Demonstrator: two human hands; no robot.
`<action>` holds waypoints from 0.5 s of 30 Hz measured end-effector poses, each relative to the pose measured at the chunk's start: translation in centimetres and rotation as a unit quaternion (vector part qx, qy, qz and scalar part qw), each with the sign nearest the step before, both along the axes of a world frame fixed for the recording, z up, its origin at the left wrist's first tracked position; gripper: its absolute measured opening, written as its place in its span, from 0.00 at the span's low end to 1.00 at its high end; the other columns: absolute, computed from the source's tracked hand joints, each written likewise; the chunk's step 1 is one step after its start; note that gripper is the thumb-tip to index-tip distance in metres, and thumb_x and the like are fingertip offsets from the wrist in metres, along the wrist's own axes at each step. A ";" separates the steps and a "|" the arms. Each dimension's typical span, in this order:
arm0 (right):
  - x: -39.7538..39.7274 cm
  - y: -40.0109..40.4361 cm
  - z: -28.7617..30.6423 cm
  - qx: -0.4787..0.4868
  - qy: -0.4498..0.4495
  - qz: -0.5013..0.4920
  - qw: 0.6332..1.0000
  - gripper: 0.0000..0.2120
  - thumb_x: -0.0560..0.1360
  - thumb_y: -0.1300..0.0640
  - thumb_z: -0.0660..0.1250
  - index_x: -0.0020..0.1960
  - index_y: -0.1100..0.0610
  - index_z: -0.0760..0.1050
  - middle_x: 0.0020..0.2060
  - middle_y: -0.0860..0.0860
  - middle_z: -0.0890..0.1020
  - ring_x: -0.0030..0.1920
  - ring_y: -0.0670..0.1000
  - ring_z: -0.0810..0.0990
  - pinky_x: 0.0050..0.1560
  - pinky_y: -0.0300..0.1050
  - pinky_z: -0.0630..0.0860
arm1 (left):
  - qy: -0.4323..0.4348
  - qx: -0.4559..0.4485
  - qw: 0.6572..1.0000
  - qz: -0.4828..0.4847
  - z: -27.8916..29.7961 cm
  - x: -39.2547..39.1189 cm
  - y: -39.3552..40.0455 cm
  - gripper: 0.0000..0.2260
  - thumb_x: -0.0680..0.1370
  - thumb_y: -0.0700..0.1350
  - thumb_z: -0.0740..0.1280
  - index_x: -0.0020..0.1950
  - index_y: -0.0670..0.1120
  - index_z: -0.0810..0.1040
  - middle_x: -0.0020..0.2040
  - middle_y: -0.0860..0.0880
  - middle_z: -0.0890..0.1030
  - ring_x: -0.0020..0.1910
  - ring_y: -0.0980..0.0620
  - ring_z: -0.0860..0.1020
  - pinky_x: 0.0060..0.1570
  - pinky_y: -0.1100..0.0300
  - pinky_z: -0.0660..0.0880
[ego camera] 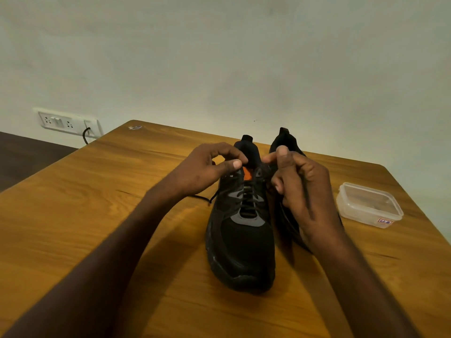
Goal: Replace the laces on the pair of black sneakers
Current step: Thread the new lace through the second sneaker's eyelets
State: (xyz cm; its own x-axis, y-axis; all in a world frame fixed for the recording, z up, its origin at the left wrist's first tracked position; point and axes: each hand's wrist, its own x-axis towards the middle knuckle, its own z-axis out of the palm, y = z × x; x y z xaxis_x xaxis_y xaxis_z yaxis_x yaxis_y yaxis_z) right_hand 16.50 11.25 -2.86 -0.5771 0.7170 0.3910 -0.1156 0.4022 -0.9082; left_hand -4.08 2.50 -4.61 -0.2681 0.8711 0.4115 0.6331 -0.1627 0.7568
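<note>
Two black sneakers stand side by side on the wooden table, toes toward me. The left sneaker (241, 242) has a black lace (247, 201) threaded through its eyelets and an orange patch on the tongue. My left hand (210, 167) pinches the lace near the top left eyelet; a loose end trails onto the table. My right hand (297, 186) grips the other lace end, which runs down across its palm. That hand hides most of the right sneaker (284, 140), of which the heel shows.
A clear plastic container (368, 203) with a small red label sits on the table (122, 215) to the right of the shoes. A wall socket plate (68, 123) with a black cable is at the back left. The table's left edge drops to a dark floor.
</note>
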 end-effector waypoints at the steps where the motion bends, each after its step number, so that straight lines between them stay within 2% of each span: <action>1: 0.1 0.4 0.0 0.003 -0.004 -0.002 1.000 0.15 0.84 0.43 0.61 0.55 0.51 0.82 0.29 0.49 0.74 0.29 0.45 0.72 0.31 0.36 0.70 | 0.003 -0.006 1.000 -0.003 0.0 -0.1 0.0 0.06 0.83 0.44 0.69 0.57 0.47 0.85 0.55 0.54 0.84 0.57 0.57 0.81 0.53 0.62 0.75; 3: 0.1 1.1 -0.2 0.051 -0.020 -0.022 0.998 0.10 0.83 0.48 0.65 0.58 0.52 0.80 0.33 0.46 0.80 0.33 0.41 0.77 0.34 0.35 0.74 | 0.008 -0.008 1.000 -0.002 0.0 0.0 -0.1 0.05 0.82 0.43 0.71 0.55 0.46 0.85 0.52 0.53 0.84 0.54 0.58 0.80 0.48 0.72 0.70; 4: 0.1 1.2 -0.4 0.100 -0.037 -0.046 0.993 0.09 0.83 0.51 0.66 0.60 0.52 0.79 0.37 0.45 0.82 0.39 0.41 0.80 0.39 0.34 0.76 | 0.008 -0.007 1.000 -0.003 0.0 0.0 -0.1 0.04 0.81 0.43 0.72 0.54 0.46 0.85 0.51 0.52 0.83 0.53 0.58 0.80 0.46 0.75 0.70; 6: -0.1 1.5 -0.9 0.202 -0.064 -0.106 0.972 0.09 0.83 0.53 0.66 0.61 0.52 0.79 0.48 0.43 0.82 0.50 0.41 0.80 0.47 0.32 0.75 | 0.006 -0.004 1.000 -0.010 0.1 0.2 -0.2 0.04 0.81 0.43 0.72 0.54 0.45 0.85 0.50 0.52 0.83 0.52 0.58 0.80 0.45 0.75 0.70; 8: -0.2 1.3 -0.9 0.262 -0.061 -0.130 0.954 0.10 0.83 0.54 0.63 0.61 0.51 0.80 0.55 0.44 0.81 0.58 0.46 0.78 0.54 0.37 0.74 | 0.008 0.000 1.000 -0.018 0.1 0.3 -0.2 0.05 0.81 0.43 0.72 0.54 0.44 0.85 0.50 0.52 0.83 0.51 0.58 0.79 0.45 0.75 0.71; 9: -0.1 1.3 -0.7 0.250 -0.038 -0.103 0.962 0.10 0.84 0.55 0.62 0.61 0.52 0.80 0.55 0.46 0.81 0.58 0.47 0.79 0.55 0.41 0.76 | 0.012 0.001 1.000 -0.020 0.2 0.3 -0.2 0.05 0.81 0.43 0.72 0.54 0.43 0.85 0.50 0.52 0.83 0.51 0.59 0.79 0.46 0.75 0.71; 10: 0.0 1.1 -0.5 0.202 -0.005 -0.055 0.978 0.10 0.86 0.56 0.61 0.61 0.53 0.80 0.50 0.48 0.83 0.54 0.47 0.81 0.52 0.45 0.79 | 0.017 0.002 1.000 -0.023 0.2 0.4 -0.2 0.05 0.81 0.43 0.72 0.54 0.43 0.85 0.50 0.51 0.83 0.51 0.59 0.79 0.46 0.75 0.70; 12: 0.2 0.5 -0.1 0.118 0.027 0.009 0.993 0.09 0.86 0.53 0.62 0.59 0.54 0.79 0.36 0.51 0.82 0.38 0.49 0.82 0.41 0.51 0.80 | 0.018 0.003 0.999 -0.030 0.2 0.4 -0.2 0.05 0.81 0.43 0.72 0.54 0.43 0.85 0.50 0.51 0.83 0.50 0.59 0.80 0.46 0.73 0.71; 13: 0.2 0.4 -0.1 0.122 0.017 -0.005 0.992 0.07 0.85 0.51 0.64 0.57 0.53 0.79 0.33 0.52 0.80 0.34 0.51 0.81 0.38 0.53 0.79 | 0.016 0.002 0.999 -0.032 0.2 0.4 -0.2 0.05 0.81 0.43 0.72 0.54 0.44 0.85 0.49 0.51 0.83 0.51 0.58 0.80 0.47 0.70 0.71; 15: 0.1 0.5 -0.4 0.163 -0.027 -0.052 0.985 0.08 0.81 0.47 0.70 0.56 0.50 0.77 0.31 0.53 0.78 0.33 0.54 0.79 0.39 0.59 0.80 | 0.013 -0.006 0.999 -0.029 0.2 0.3 -0.2 0.05 0.81 0.44 0.72 0.54 0.46 0.85 0.50 0.53 0.83 0.53 0.56 0.80 0.49 0.61 0.72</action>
